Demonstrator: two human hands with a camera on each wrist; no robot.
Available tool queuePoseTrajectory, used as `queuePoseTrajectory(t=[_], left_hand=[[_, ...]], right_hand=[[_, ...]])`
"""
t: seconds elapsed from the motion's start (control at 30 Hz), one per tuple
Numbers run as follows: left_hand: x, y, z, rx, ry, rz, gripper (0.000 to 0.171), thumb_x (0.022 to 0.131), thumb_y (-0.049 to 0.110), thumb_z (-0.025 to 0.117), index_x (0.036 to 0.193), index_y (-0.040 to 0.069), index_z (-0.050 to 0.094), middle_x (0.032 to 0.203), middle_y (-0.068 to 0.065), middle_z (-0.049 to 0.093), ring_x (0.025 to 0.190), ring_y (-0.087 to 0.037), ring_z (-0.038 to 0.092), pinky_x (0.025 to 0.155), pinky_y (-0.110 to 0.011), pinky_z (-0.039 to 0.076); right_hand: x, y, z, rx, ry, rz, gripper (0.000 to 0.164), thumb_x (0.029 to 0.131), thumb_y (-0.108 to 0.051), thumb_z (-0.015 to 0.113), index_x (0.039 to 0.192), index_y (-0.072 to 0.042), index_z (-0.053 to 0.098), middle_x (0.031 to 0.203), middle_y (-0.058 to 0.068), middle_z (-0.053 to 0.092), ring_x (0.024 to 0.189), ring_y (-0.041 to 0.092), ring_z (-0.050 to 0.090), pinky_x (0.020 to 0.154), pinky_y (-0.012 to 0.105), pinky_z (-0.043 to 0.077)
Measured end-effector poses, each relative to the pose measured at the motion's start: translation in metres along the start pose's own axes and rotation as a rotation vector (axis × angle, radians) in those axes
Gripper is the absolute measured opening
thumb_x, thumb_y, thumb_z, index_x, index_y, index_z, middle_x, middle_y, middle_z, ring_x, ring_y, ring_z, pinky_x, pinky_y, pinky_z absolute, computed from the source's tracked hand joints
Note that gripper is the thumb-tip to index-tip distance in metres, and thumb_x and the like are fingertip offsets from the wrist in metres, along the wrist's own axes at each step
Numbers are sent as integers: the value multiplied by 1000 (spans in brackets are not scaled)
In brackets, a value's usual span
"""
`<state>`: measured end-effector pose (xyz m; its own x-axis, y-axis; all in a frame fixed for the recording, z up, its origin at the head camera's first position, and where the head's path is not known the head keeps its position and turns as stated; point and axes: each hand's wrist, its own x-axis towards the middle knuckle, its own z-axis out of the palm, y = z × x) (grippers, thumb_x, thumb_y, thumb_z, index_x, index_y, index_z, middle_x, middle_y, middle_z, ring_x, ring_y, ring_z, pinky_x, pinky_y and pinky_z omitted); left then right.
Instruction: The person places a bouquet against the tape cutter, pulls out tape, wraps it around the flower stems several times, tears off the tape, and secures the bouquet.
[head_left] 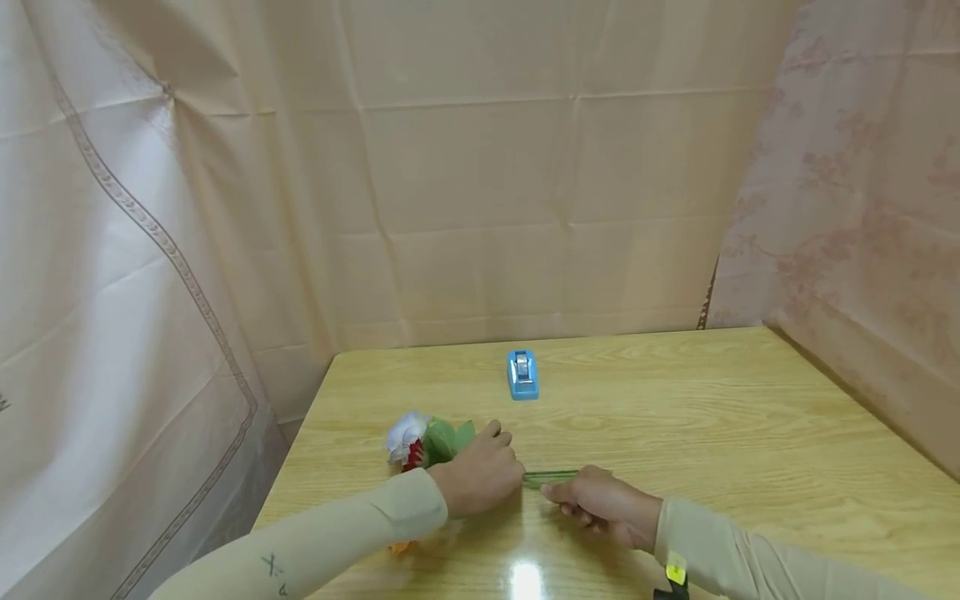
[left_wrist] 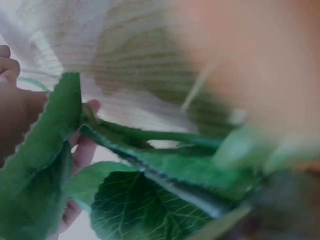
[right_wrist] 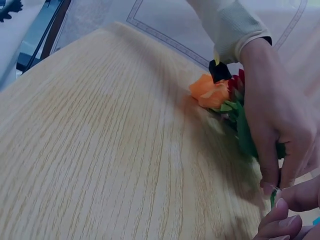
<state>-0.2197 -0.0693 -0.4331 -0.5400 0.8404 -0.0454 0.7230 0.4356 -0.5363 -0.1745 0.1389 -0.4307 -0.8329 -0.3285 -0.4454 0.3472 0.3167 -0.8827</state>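
A bunch of artificial flowers lies low over the table, its heads to the left. In the head view a white flower [head_left: 407,435], a red flower [head_left: 414,454] and green leaves [head_left: 441,440] show beside my left hand [head_left: 480,471], which grips the stems just below the leaves. An orange flower [right_wrist: 207,92] appears in the right wrist view. To the right, my right hand [head_left: 607,504] pinches the green stems [head_left: 551,477] nearer their ends. Both hands' fingertips come close together in the right wrist view. Leaves [left_wrist: 145,200] hide part of the grip in the left wrist view.
A blue tape dispenser [head_left: 522,375] stands toward the back of the wooden table [head_left: 712,417], beyond the hands. Cloth curtains [head_left: 465,208] hang behind the table and along both sides.
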Motion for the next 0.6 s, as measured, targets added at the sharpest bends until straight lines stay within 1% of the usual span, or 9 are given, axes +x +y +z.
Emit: queuePoseTrajectory(t=[0.1, 0.17, 0.33, 0.5, 0.6], left_hand=[[0, 0, 0, -82, 26, -8, 12, 95, 26, 73, 83, 28, 75, 77, 11, 69, 75, -12, 47, 77, -30, 35], [0, 0, 0, -157, 38, -13, 11, 94, 24, 73, 84, 28, 76, 77, 12, 69, 75, -12, 43, 74, -29, 32], [0, 2, -7, -298, 28, -42, 11, 94, 20, 74, 93, 29, 80, 82, 13, 72, 74, -11, 39, 72, -27, 31], [1, 5, -11, -384, 6, -69, 11, 95, 20, 74, 97, 27, 82, 82, 14, 72, 71, -10, 38, 71, -26, 30], [0, 7, -12, -434, 2, -82, 11, 96, 23, 73, 97, 26, 83, 82, 15, 73, 70, -9, 38, 71, -26, 31]], right_hand=[[1, 2, 1, -14, -2, -15, 34, 99, -24, 65, 68, -12, 57, 60, -5, 45, 51, 7, 33, 48, 21, 27], [1, 3, 1, -23, 4, -22, 34, 99, -24, 65, 68, -12, 58, 59, -5, 44, 51, 7, 33, 48, 21, 27], [1, 4, 4, -50, 42, -26, 36, 99, -24, 66, 66, -11, 59, 57, -6, 43, 50, 7, 34, 47, 21, 28], [0, 6, 7, -55, 61, -47, 39, 99, -25, 67, 64, -12, 60, 52, -7, 40, 48, 6, 32, 46, 21, 26], [-1, 7, 9, -55, 76, -59, 37, 99, -24, 67, 64, -11, 63, 50, -7, 42, 46, 6, 30, 46, 21, 25]])
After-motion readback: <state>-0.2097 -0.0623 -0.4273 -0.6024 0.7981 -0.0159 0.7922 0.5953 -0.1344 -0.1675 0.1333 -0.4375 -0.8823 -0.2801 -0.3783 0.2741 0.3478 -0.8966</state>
